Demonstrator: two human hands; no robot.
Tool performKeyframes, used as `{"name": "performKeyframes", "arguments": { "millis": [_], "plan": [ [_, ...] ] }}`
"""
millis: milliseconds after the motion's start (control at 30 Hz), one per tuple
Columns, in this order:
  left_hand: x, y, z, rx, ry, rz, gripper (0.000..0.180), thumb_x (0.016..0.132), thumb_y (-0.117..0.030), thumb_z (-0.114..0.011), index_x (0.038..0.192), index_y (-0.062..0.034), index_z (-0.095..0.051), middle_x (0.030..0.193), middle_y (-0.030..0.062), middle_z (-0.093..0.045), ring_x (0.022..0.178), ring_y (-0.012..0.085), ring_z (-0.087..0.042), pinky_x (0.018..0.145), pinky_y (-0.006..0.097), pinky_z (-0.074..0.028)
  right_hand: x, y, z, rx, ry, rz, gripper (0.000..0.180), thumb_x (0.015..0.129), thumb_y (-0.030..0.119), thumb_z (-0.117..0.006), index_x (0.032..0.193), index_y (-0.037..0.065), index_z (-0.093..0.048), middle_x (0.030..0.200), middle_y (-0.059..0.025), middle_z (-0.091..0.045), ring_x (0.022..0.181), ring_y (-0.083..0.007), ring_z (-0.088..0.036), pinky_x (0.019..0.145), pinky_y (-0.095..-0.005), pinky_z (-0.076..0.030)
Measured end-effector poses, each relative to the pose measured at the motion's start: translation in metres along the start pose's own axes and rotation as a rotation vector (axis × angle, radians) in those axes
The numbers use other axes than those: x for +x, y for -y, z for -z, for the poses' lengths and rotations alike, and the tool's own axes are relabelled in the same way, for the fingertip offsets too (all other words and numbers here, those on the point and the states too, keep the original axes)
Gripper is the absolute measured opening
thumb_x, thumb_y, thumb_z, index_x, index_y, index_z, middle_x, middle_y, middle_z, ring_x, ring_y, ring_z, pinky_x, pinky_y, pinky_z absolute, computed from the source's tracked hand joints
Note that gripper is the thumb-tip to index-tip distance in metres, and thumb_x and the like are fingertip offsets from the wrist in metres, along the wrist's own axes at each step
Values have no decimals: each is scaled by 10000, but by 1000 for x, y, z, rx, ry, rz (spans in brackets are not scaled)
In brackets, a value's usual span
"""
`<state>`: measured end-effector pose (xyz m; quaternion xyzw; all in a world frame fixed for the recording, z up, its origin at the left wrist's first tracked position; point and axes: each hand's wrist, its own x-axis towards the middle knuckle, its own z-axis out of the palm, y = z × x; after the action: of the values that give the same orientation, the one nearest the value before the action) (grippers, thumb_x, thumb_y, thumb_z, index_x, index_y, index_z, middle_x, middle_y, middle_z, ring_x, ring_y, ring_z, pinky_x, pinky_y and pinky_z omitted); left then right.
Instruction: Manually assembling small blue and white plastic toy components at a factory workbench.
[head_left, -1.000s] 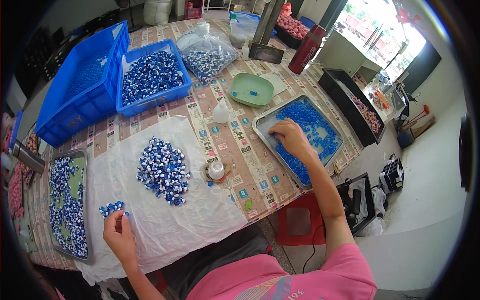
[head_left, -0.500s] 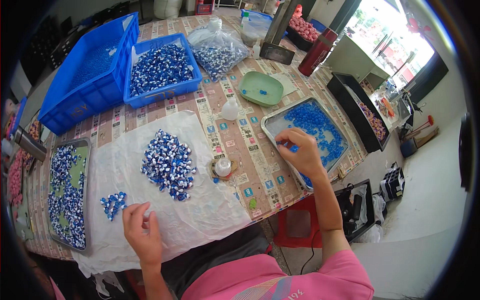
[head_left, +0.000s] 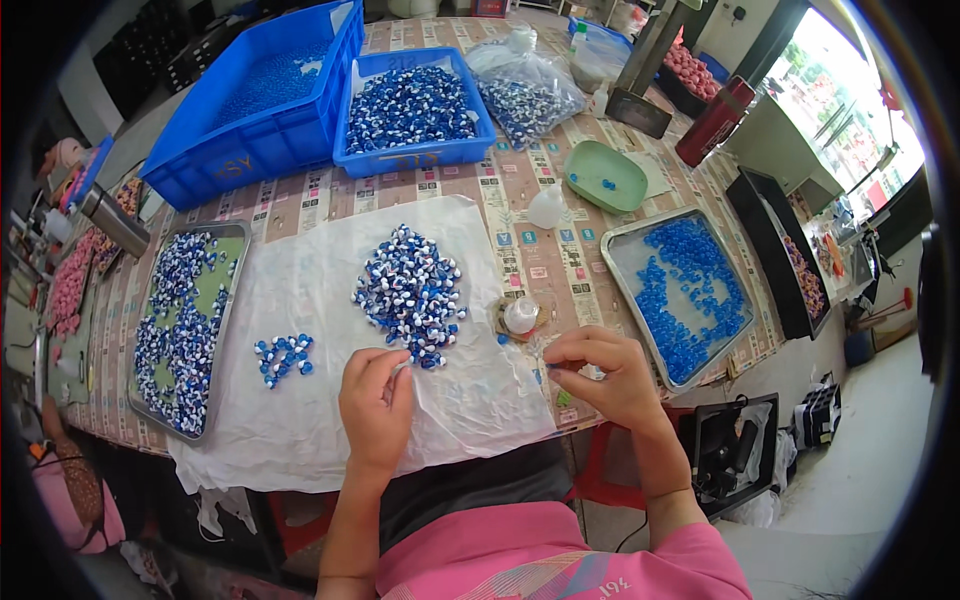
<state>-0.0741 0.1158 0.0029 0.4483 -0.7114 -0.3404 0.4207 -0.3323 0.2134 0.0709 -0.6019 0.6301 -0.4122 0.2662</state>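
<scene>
A heap of blue-and-white beads (head_left: 410, 290) lies on a white sheet (head_left: 310, 400). At its near edge my left hand (head_left: 376, 410) is closed, thumb and forefinger pinched together; what sits between them is too small to make out. My right hand (head_left: 610, 375) pinches a small blue bead (head_left: 553, 369) at its fingertips, in front of a small white-capped jar (head_left: 520, 315). Right of that hand lies a metal tray (head_left: 640, 335) of clear blue beads (head_left: 690, 290). A smaller cluster of beads (head_left: 282, 358) rests left of the heap.
At left stands a metal tray (head_left: 232, 285) of blue-and-white beads. Farther back are a large blue crate (head_left: 230, 150), a blue bin (head_left: 415, 160) and a filled plastic bag (head_left: 525, 95). A green dish (head_left: 605, 175), white bottle (head_left: 546, 207) and red flask (head_left: 715, 122) stand toward the right.
My left hand has moved right, from the small cluster to the heap's near edge. My right hand has left the metal tray and come inward, beside the jar. The whole view has shifted.
</scene>
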Motion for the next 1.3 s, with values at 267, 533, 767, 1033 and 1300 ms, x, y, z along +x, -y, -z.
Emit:
{"name": "performKeyframes", "arguments": {
  "millis": [267,533,767,1033,1300],
  "plan": [
    [2,13,-23,222,15,-130,181,782,49,-689,952,-15,-685,951,115,-614,757,210,-624,657,281,-507,-3,-12,-6,93,35,-58,197,792,-7,-744,986,26,-729,986,-81,-689,815,-158,-679,714,-264,-542],
    [-16,-4,-14,-408,157,146,123,871,58,-639,986,31,-672,1001,48,-602,794,131,-634,708,253,-532,-2,-19,3,18,65,27,195,805,-13,-734,997,17,-716,1002,-80,-682,874,-160,-685,781,-258,-550],
    [-30,-20,-3,-922,299,696,203,872,79,-630,1066,22,-651,1012,76,-654,857,164,-690,811,302,-592,-2,-19,-2,237,54,-169,203,814,-29,-728,1014,2,-709,1021,-71,-667,908,-128,-664,786,-244,-541],
    [-37,-24,7,-1137,376,834,202,918,36,-615,1118,24,-639,1020,121,-694,881,194,-719,799,313,-612,16,-8,-5,70,-65,-102,163,809,-51,-718,962,5,-724,999,-69,-668,863,-120,-660,757,-237,-537],
    [-47,-14,8,-1286,385,833,197,978,-69,-590,1150,20,-628,1009,124,-694,876,198,-721,786,307,-616,49,3,-20,-255,-154,92,175,761,-13,-738,932,24,-730,886,-67,-711,794,-173,-670,683,-285,-519]
  ]
}}
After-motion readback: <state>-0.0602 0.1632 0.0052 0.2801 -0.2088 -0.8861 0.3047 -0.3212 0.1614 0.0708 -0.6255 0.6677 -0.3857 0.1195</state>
